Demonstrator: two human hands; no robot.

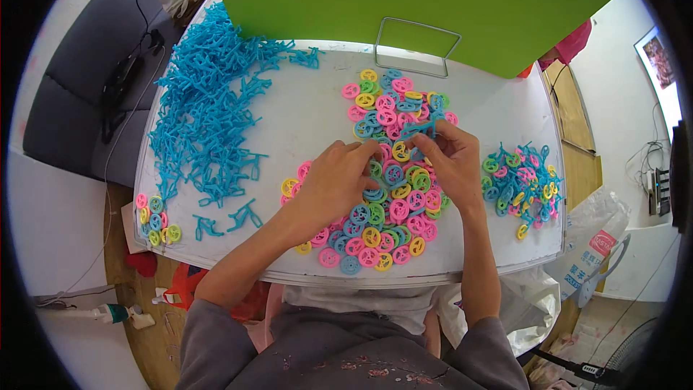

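My right hand is closed in a pinch on a blue plastic frame piece, held over a pile of small spoked plastic wheels. To its left, my left hand hovers low over the same pile with its fingers curled. Whatever lies between those fingertips is hidden. The wheels are pink, yellow, green and blue, and they spread from the table's middle toward its near edge. A yellow wheel shows between the two hands.
A big heap of blue frame pieces covers the table's left side. Frames with wheels are piled at the right. A few wheels lie at the near left corner. A green panel with a wire stand closes off the back.
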